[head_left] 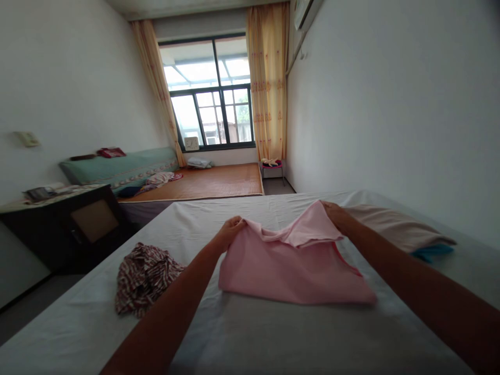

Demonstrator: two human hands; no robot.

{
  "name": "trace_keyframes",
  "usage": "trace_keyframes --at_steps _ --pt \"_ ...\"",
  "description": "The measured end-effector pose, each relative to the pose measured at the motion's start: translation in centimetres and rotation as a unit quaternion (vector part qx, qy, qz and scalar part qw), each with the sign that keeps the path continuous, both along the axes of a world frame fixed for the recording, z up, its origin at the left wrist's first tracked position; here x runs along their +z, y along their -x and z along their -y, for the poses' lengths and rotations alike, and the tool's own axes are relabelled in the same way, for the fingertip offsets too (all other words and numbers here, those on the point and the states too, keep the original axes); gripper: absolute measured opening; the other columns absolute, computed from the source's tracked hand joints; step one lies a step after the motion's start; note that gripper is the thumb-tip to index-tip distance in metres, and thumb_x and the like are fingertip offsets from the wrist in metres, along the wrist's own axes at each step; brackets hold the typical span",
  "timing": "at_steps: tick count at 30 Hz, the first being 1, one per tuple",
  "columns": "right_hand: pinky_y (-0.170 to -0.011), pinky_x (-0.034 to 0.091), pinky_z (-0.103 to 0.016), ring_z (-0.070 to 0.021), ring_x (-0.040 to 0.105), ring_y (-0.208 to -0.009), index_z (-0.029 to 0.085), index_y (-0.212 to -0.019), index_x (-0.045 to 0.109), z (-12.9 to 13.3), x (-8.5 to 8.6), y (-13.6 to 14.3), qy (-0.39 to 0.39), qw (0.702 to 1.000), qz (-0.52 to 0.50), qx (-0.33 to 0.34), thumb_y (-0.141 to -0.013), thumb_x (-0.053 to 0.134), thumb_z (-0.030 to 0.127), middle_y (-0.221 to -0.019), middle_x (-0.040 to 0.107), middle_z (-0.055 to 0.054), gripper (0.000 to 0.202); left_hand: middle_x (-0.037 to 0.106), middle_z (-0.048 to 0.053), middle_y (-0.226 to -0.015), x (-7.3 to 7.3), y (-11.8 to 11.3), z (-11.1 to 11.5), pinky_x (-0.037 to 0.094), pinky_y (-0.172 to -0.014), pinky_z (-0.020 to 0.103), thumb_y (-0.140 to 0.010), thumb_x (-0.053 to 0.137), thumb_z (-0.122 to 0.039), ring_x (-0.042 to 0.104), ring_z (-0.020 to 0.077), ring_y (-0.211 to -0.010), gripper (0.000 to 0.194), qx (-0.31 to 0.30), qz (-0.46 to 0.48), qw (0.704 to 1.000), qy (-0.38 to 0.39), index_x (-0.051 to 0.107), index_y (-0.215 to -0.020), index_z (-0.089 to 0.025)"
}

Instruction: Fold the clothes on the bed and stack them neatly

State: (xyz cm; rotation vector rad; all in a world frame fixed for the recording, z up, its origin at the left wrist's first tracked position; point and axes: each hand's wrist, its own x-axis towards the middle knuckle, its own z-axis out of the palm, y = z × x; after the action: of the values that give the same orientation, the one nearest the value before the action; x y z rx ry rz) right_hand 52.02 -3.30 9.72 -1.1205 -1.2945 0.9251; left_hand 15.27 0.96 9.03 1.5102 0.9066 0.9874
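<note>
A pink garment (273,265) is stretched between my two hands over a bed covered with a white sheet (250,338). My left hand (233,233) pinches its upper left corner, fingers closed on the cloth. The upper right part is gripped by my right hand (333,215), whose fingers are partly hidden behind the fabric. Its lower edge hangs near the sheet, and a strip of red shows at its right side. Left of my left forearm lies a crumpled brown and white patterned garment (142,278).
Folded beige cloth (394,226) with a blue piece (433,252) under it lies at the right, by the wall. A dark cabinet (94,219) stands at the left. Beyond are a second bed (219,179) and a small stool (272,167) under the window.
</note>
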Motion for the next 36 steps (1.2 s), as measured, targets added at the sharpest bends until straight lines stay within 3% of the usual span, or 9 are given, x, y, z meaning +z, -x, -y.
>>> trace_keyframes --at_steps 3,7,9,12,15,21,25,30,36 --pt "-0.05 0.047 -0.025 -0.0136 0.056 -0.056 0.019 -0.074 0.059 -2.5 4.3 0.1 -0.101 0.988 -0.054 -0.105 -0.069 0.067 0.063 -0.057 0.059 0.003 0.044 0.048 -0.006 -0.055 4.1 0.0 -2.9 0.032 -0.048 0.019 -0.065 0.073 -0.055 0.045 0.0083 -0.05 0.045 0.115 0.009 0.984 -0.134 0.047 -0.066 -0.019" --pt "-0.05 0.044 -0.021 -0.0101 0.053 -0.056 0.02 -0.081 0.06 -2.4 10.7 -1.3 -0.24 0.958 -0.071 -0.142 -0.075 0.065 0.061 -0.063 0.059 0.005 0.041 0.068 0.005 -0.092 11.2 0.9 -3.9 0.047 -0.076 0.028 -0.067 0.076 -0.047 0.062 0.0171 -0.086 0.039 0.115 0.088 0.942 -0.304 0.053 -0.076 -0.016" --pt "-0.048 0.043 -0.02 -0.0098 0.052 -0.055 0.021 -0.083 0.06 -1.0 11.5 -1.4 -0.247 0.96 -0.06 -0.117 -0.077 0.063 0.061 -0.063 0.057 0.004 0.041 0.067 0.011 -0.11 12.6 1.7 -3.2 0.046 -0.088 0.035 -0.067 0.077 -0.043 0.061 0.0212 -0.101 0.037 0.1 0.1 0.93 -0.339 0.053 -0.078 -0.016" --pt "-0.047 0.042 -0.02 -0.0099 0.049 -0.053 0.021 -0.079 0.06 2.0 8.7 -0.9 -0.18 0.982 -0.013 -0.062 -0.077 0.064 0.06 -0.06 0.054 0.004 0.04 0.068 0.012 -0.112 10.6 3.7 -1.6 0.045 -0.094 0.041 -0.07 0.076 -0.039 0.062 0.0236 -0.105 0.031 0.075 0.03 0.937 -0.341 0.056 -0.077 -0.017" --pt "-0.052 0.043 -0.021 -0.0098 0.048 -0.055 0.018 -0.073 0.062 5.4 3.3 -0.8 -0.082 0.992 0.097 0.026 -0.08 0.062 0.058 -0.06 0.053 0.002 0.041 0.07 0.01 -0.11 5.6 6.6 0.3 0.045 -0.095 0.042 -0.069 0.076 -0.034 0.064 0.0246 -0.101 0.022 0.003 -0.127 0.939 -0.32 0.061 -0.072 -0.018" --pt "-0.088 0.049 -0.038 -0.0253 0.063 -0.099 0.021 -0.111 0.07 11.0 -4.9 -1.2 0.032 0.916 0.332 0.221 -0.082 0.063 0.048 -0.108 0.069 -0.01 0.041 0.068 0.008 -0.118 -2.3 10.9 3.6 0.046 -0.098 0.037 -0.069 0.076 -0.029 0.062 0.0245 -0.111 0.024 -0.162 -0.289 0.905 -0.265 0.071 -0.092 -0.023" --pt "-0.107 0.036 -0.046 -0.0291 0.048 -0.126 0.031 -0.13 0.059 13.1 -6.2 0.6 -0.037 0.879 0.433 0.199 -0.082 0.064 0.035 -0.136 0.056 -0.009 0.049 0.062 0.008 -0.129 -4.1 9.9 4.3 0.04 -0.107 0.039 -0.077 0.068 -0.024 0.056 0.0237 -0.121 0.047 -0.16 -0.289 0.901 -0.282 0.062 -0.123 -0.025" --pt "-0.109 0.033 -0.046 -0.0256 0.048 -0.126 0.032 -0.11 0.072 14.3 -5.7 4.3 -0.091 0.847 0.452 0.266 -0.089 0.054 0.029 -0.129 0.061 -0.006 0.028 0.057 0.007 -0.135 -6.0 6.8 3.7 0.034 -0.111 0.042 -0.077 0.056 -0.011 0.049 0.0241 -0.127 0.056 -0.199 -0.345 0.855 -0.332 0.056 -0.131 -0.028" --pt "-0.078 0.048 -0.031 -0.0187 0.062 -0.085 0.016 -0.1 0.071 13.1 -6.6 3.9 0.034 0.899 0.286 0.331 -0.095 0.044 0.044 -0.092 0.069 -0.008 0.039 0.066 0.007 -0.102 -5.6 5.5 3.7 0.045 -0.09 0.032 -0.074 0.056 -0.015 0.06 0.0206 -0.094 0.039 -0.225 -0.444 0.801 -0.333 0.064 -0.112 -0.019"
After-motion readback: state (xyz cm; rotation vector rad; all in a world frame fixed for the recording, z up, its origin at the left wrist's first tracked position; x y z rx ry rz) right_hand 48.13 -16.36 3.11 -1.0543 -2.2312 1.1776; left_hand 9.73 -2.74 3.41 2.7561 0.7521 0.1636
